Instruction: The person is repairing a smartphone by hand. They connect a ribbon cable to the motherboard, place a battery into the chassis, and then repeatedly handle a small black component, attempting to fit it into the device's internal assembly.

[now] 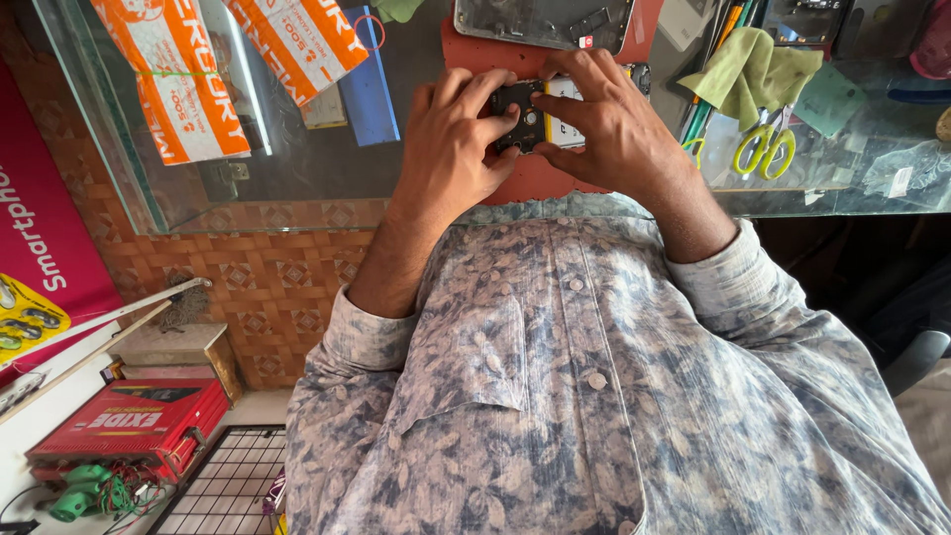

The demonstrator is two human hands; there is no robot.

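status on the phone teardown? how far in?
Done: a grey back panel lies apart at the red mat's far edge. In hand: left hand and right hand grip the opened black phone body. Left: internals still inside; reassembly not begun.

Phone-repair shop; glass counter [297,188], scissors [763,149]

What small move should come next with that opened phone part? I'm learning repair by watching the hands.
Probably a fingertip press to seat or free the piece. Both the left hand and right hand already pinch the small dark phone part over the red mat, with no tool in either; the scissors lie aside.
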